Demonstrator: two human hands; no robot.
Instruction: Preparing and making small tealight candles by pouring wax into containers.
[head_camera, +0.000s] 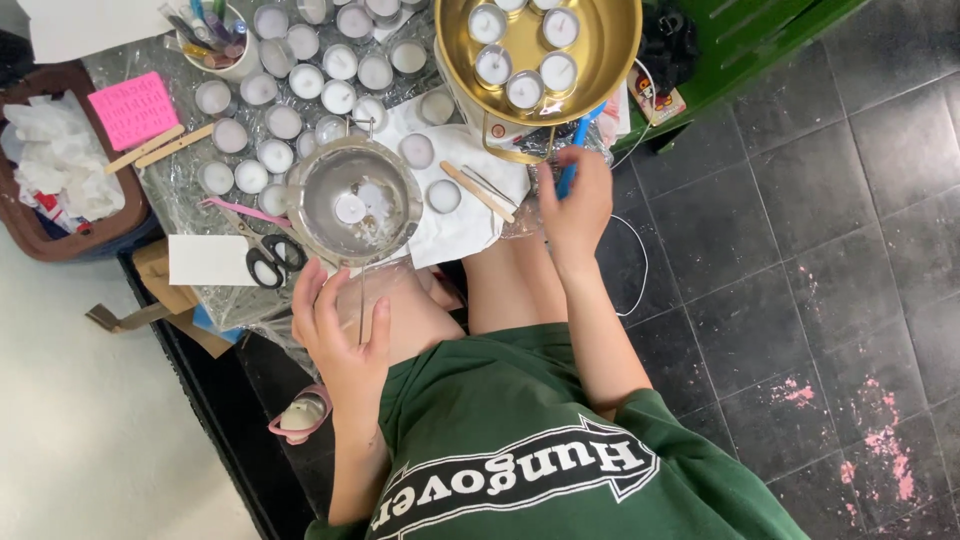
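My left hand (342, 330) is wrapped around the thin wire handle of a small steel melting pot (352, 200), which has white wax and bits in its bottom. My right hand (574, 208) grips a blue stick-like tool (576, 150) by the edge of a round gold tin (608, 58) holding several white tealights. Many more tealights in metal cups (285, 122) stand on the foil-covered table behind the pot. A wooden stick (476, 190) and one tealight (444, 196) lie on white paper (470, 228) between my hands.
Black-handled scissors (266, 256) and a white card (205, 260) lie left of the pot. A pink card (133, 108), a cup of pens (215, 42) and a brown basket of white paper (60, 165) sit at the left. Dark floor tiles (800, 250) spread right.
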